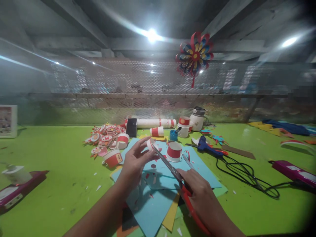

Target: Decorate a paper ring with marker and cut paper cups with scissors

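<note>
My left hand (136,157) pinches a small white and red paper cup piece (151,144) above the blue paper sheets (158,200). In my right hand (197,184) are red-handled scissors (170,167), their blades reaching up to the held piece. Whether the blades are cutting into it I cannot tell. Just beyond the blades stands a red and white paper cup (174,151), upside down on the blue paper. Paper scraps (153,166) lie scattered beneath my hands.
Left of my hands are a heap of decorated paper discs (108,134) and a tilted cup (112,158). A blue glue gun (208,146) trails a black cord on the right. Behind are a phone (131,127), a blue jar (173,135) and a bottle (197,119).
</note>
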Tool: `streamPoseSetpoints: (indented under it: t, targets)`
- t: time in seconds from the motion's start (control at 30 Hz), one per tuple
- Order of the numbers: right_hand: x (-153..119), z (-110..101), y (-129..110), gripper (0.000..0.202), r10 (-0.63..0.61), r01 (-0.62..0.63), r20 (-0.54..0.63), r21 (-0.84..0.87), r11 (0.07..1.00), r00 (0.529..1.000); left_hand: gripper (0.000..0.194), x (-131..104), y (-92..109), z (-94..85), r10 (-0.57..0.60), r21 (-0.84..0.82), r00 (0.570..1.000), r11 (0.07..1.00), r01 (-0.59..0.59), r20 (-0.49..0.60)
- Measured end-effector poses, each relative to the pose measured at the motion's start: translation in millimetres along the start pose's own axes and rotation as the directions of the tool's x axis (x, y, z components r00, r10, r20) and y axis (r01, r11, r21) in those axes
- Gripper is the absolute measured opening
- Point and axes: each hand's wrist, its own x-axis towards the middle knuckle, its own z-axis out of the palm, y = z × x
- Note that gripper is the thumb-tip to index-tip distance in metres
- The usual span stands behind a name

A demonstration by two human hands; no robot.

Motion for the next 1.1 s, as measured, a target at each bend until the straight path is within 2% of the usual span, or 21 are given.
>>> streamPoseSetpoints:
  t: [0.2,0.3,0.47,0.57,0.8,1.03,1.1]
  targets:
    - [-2,1,4,0.032,0.012,-0.011,0.020,-0.053,0.999,1.000,0.035,2,3,-2.2,0.021,-0.084,1.000,0.996,-0.021,0.002]
    - [-2,2,7,0.033,0.002,-0.001,0.015,-0.042,0.999,1.000,0.034,5,3,-4.6,0.030,-0.101,0.999,0.994,-0.033,-0.031]
    - [-3,4,10,0.032,-0.002,0.001,-0.045,-0.028,1.000,0.999,0.044,5,2,-5.3,0.090,0.035,0.992,0.996,-0.087,-0.093]
    - [-3,4,11,0.031,-0.006,0.005,-0.073,-0.009,1.000,0.997,0.046,3,0,-2.8,0.137,0.096,0.988,0.987,-0.130,-0.067]
    - [-2,2,14,0.030,-0.057,0.059,-0.146,0.015,0.998,0.988,0.045,1,-3,-0.6,0.165,0.106,0.986,0.981,-0.163,-0.008]
    - [-2,-1,7,0.030,-0.075,0.072,-0.124,-0.033,0.997,0.989,0.054,-2,-2,0.4,0.100,0.143,0.993,0.984,-0.107,0.055]
    - [-2,-2,4,0.031,-0.072,0.068,-0.108,-0.045,0.997,0.992,0.052,-2,0,0.7,0.075,0.110,0.995,0.991,-0.081,0.061]
